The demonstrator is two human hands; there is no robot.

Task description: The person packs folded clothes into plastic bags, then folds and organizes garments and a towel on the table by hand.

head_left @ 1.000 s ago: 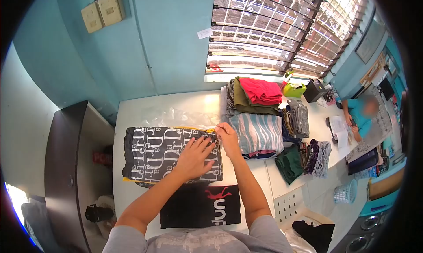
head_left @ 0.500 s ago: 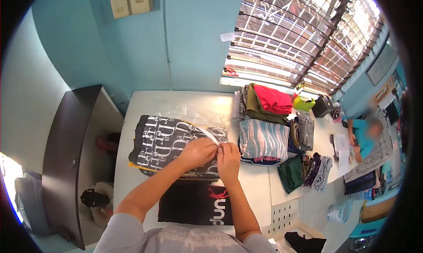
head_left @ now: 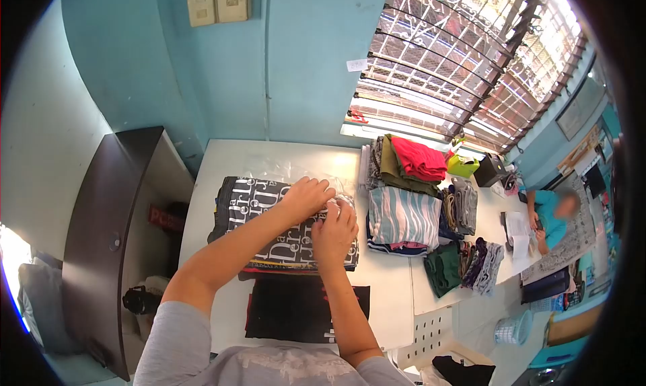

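Observation:
A dark grey cloth with white lettering [head_left: 249, 208] lies folded on a stack on the white table. At its upper right part, my left hand [head_left: 307, 198] has its fingers bent together on the cloth's edge. Beside it my right hand [head_left: 335, 235] rests on the same cloth, fingers curled near a whitish strip that they partly hide. Clear plastic [head_left: 269, 165] lies behind the stack. Nearer to me is a folded black shirt [head_left: 289, 309], partly covered by my right forearm.
Piles of folded clothes, including a striped one [head_left: 404, 214] and a red one [head_left: 418, 157], stand to the right. A dark cabinet [head_left: 101, 238] is at the left. A co-worker [head_left: 555, 214] sits at the far right with papers [head_left: 518, 231].
Both hands have come together at the cloth's upper right, the left moving up and away from me. The lettered cloth has shifted and turned slightly. The whole view has swung.

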